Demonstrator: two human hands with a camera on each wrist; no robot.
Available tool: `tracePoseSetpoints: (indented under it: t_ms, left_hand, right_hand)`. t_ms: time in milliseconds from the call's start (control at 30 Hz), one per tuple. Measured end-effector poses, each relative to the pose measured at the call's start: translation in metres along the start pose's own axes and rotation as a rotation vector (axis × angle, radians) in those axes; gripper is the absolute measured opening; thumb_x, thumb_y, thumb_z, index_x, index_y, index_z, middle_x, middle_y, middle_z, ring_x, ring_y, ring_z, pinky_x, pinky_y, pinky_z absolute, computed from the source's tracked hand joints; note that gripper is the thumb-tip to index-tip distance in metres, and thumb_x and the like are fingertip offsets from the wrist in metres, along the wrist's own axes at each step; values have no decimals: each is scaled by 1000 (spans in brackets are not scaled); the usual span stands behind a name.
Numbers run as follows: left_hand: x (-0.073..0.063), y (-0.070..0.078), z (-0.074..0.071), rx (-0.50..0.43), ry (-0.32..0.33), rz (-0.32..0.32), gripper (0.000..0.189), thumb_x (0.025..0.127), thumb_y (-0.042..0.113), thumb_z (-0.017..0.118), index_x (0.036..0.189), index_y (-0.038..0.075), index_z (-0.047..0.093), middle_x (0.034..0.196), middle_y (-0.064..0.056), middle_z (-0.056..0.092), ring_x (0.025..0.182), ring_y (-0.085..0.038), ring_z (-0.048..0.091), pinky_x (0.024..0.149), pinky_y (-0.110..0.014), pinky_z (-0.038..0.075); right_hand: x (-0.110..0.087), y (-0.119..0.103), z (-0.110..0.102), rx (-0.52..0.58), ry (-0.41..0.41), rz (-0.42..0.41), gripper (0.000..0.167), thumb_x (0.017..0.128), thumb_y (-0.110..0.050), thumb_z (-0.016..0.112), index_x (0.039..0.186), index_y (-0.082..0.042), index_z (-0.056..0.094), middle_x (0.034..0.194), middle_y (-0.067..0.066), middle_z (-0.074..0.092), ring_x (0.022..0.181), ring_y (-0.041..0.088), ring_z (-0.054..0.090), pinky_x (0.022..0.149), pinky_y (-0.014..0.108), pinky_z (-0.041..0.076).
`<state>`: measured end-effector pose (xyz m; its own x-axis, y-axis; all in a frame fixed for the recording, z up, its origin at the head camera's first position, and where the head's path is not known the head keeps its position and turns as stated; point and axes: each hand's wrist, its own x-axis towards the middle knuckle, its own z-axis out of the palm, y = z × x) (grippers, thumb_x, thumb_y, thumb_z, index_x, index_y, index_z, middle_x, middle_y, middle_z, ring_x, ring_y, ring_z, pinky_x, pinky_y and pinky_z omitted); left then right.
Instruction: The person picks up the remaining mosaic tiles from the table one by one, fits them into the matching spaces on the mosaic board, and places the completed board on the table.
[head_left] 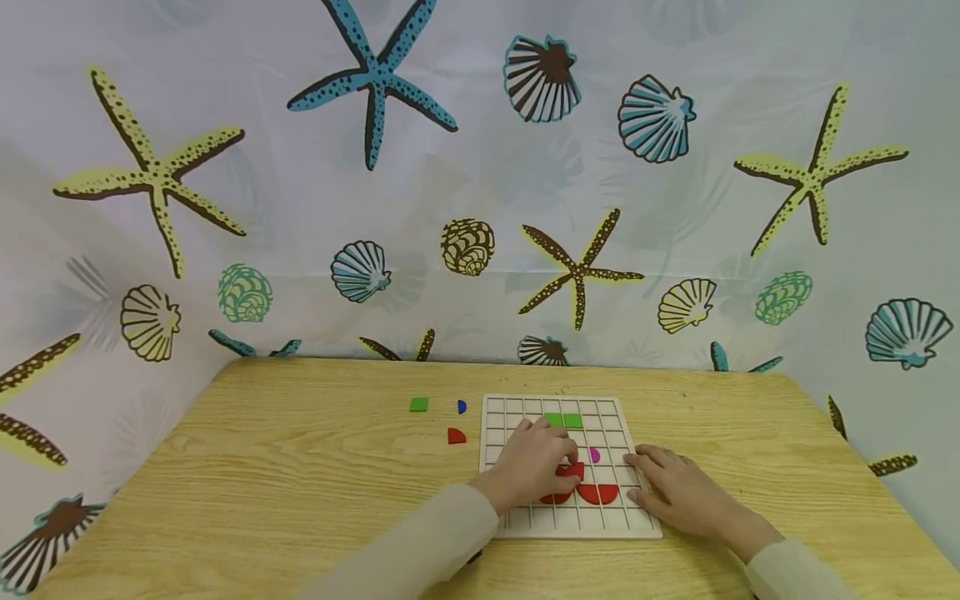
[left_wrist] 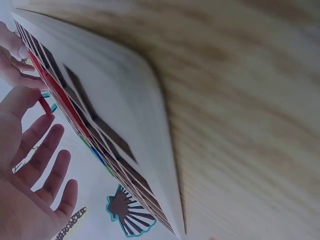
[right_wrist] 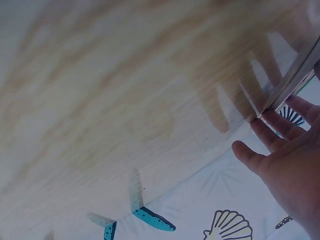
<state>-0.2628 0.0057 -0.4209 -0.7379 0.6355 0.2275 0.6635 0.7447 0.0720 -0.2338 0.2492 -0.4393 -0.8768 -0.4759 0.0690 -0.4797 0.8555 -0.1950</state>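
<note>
My left hand [head_left: 531, 463] reaches over the white gridded board [head_left: 491, 408] and pinches a small red piece [left_wrist: 45, 105] between thumb and index finger, close above the cells. Below that hand, two red pieces [head_left: 597, 494] together form a half-round shape in the lower cells, and another red shape [head_left: 557, 499] is partly covered by the fingers. My right hand [head_left: 686, 497] rests at the board's right edge, fingers extended, with thumb and fingertips touching the rim. On the grid sit green squares [head_left: 572, 421] near the top and a magenta half circle [head_left: 595, 455] right of centre.
Left of the board lie a loose green square [head_left: 419, 404], a blue half circle [head_left: 462, 407] and a red quarter circle [head_left: 457, 436] on the wooden table [head_left: 300, 467]. A curtain [head_left: 465, 183] printed with starfish and shells surrounds the table's back and sides.
</note>
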Motion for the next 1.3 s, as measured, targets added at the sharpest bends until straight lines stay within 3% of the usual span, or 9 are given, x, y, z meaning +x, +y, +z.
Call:
tracePoseSetpoints:
  t_ms: [567,1300]
  left_hand:
    - [13,9,5,49,-27,-16,24,78,47,66,83,23,67,85,10,61,79,-11,48,71,-28,37]
    - [14,8,7,72,-29,-14,21,79,45,66,74,25,64,79,11,58,75,-10,46,66,-27,35]
  right_hand:
    - [-1,1,2,-9,29,-19,50,91,-40,50,130,-10,49,133,15,46,123,35,44,97,55,34]
    - [0,1,3,-13,37,-31,48,91,-39,51,130,-11,49,132,14,47,122,34,44,96,55,35]
